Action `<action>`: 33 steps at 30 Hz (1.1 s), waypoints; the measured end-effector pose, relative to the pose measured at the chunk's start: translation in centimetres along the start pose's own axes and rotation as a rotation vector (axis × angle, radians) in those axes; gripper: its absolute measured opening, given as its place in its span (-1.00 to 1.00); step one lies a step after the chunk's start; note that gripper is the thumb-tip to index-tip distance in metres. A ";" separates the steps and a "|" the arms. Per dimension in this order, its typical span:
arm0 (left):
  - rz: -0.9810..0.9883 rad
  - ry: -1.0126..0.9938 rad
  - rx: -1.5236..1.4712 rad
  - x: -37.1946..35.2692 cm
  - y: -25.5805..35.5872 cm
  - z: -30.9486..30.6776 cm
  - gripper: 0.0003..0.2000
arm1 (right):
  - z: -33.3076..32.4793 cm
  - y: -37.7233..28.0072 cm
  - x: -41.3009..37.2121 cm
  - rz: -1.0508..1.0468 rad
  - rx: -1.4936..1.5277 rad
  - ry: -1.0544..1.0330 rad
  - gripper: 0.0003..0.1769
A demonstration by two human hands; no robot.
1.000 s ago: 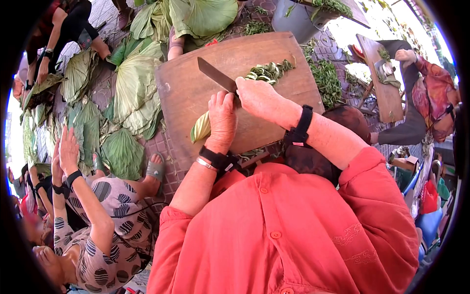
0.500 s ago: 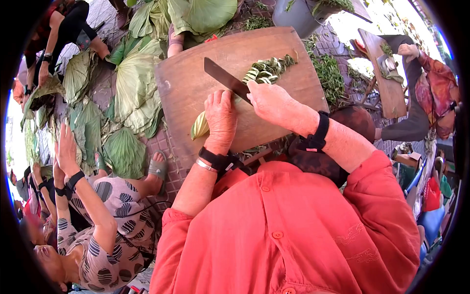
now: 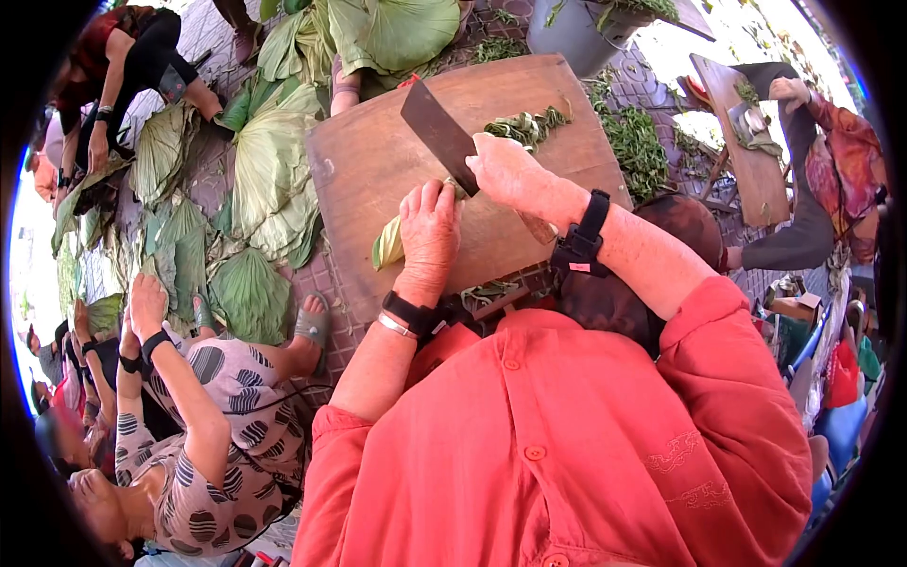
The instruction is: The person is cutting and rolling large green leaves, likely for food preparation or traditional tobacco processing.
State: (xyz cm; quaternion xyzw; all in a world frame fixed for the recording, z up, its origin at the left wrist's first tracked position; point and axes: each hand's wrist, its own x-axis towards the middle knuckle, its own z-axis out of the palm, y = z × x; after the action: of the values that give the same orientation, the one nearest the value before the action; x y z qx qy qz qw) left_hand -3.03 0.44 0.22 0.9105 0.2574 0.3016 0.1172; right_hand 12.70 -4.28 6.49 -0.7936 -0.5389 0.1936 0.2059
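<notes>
My right hand (image 3: 510, 172) is closed round the handle of a wide dark cleaver (image 3: 436, 130), whose blade slants up and to the left over the wooden board (image 3: 364, 161). Pressed down on a rolled green leaf bundle (image 3: 388, 244) is my left hand (image 3: 430, 227); the bundle's pale end sticks out on its left and its other end meets the blade. Cut green strips (image 3: 534, 126) lie in a small pile beyond my right hand, partly hidden by it.
Large green leaves (image 3: 269, 161) cover the ground to the left. A seated person (image 3: 213, 444) is at the lower left, another at the upper left. Chopped greens (image 3: 631, 142) and a grey bucket (image 3: 576, 36) lie beyond the board. Another person's board (image 3: 756, 175) stands right.
The cleaver and my right hand have shifted, with the blade tilted more upright and showing more of its face. The seated person's hands at the left have moved lower.
</notes>
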 end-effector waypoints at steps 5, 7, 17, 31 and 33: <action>0.020 -0.026 0.053 -0.2 0.1 -0.7 -0.74 | -0.5 1.4 -0.5 -0.002 -0.029 0.027 -0.74; -0.012 -0.027 -0.005 0.0 -0.6 -0.3 -0.77 | -0.9 1.1 -1.0 -0.039 -0.069 0.046 -0.75; -0.239 0.020 -0.254 0.9 -1.6 0.5 -0.86 | -1.7 -1.9 -3.7 -0.101 -0.055 -0.095 -0.81; -0.123 0.040 -0.160 0.0 -1.3 0.8 -0.87 | 0.7 -1.8 -0.2 -0.085 -0.071 -0.039 -0.81; -0.074 0.057 -0.104 0.0 -1.1 0.7 -0.88 | 0.8 -1.1 0.1 -0.053 -0.030 -0.017 -0.76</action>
State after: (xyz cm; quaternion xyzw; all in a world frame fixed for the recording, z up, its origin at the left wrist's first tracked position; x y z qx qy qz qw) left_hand -3.00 1.38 -0.76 0.8840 0.2781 0.3361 0.1680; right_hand 11.45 -3.73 6.46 -0.7803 -0.5643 0.1866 0.1945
